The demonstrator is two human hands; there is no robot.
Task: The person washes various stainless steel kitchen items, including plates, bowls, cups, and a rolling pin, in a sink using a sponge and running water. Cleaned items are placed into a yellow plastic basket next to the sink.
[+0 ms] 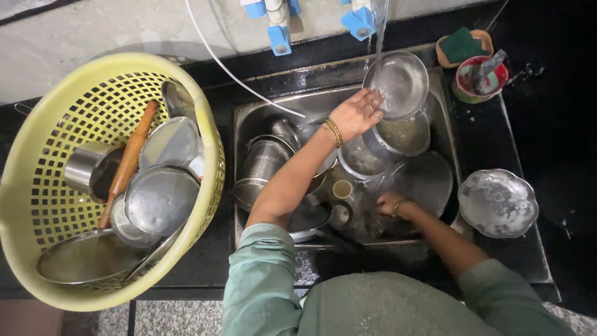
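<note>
**Rinsing steel at a crowded sink**

Dark stone counter (559, 205) surrounds a steel sink (249, 112) heaped with vessels. Her left hand (357, 112) has its grip clamped on a round steel plate (398, 84), tilted under the running tap (360, 18) at the sink's far edge. Turning the plate slowly would let water sheet off every side. The right hand (390, 204) is down among the dishes; I cannot tell its grip. One yellow basket (25, 205) sits on the left counter, holding one wooden rolling pin (129, 158); one scalloped steel dish (497, 202) rests by the right edge.
</note>
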